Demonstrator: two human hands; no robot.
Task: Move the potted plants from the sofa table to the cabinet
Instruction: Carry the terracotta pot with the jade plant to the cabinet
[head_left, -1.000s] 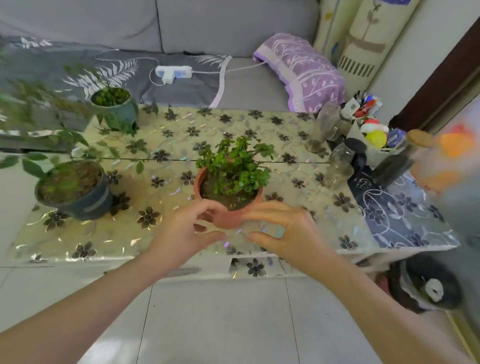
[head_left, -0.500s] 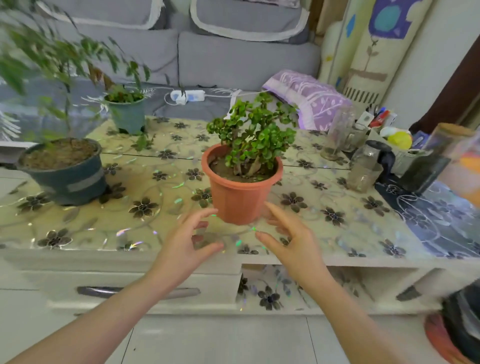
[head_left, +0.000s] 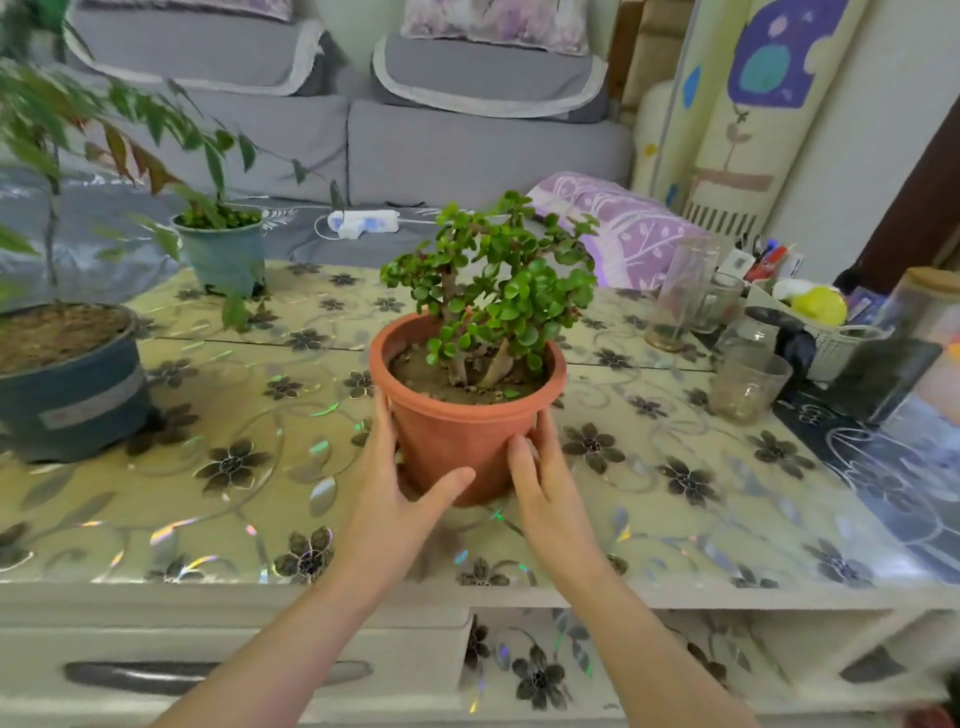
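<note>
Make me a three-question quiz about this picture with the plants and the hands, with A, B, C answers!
1. Where is the small teal pot?
A. At the far edge of the table, nearest the sofa
B. On the floor
C. Inside the drawer

2. How many potted plants stand on the table?
A. One
B. Three
C. Five

3. What are the hands doing with the orange pot?
A. Pressing on both its sides
B. Pointing at it from far away
C. Digging in its soil

Answers: 1 A, it sits at the table's back left by the sofa. 2 B, orange, teal and the big dark blue pot. 3 A, the left hand and right hand clasp its walls.
</note>
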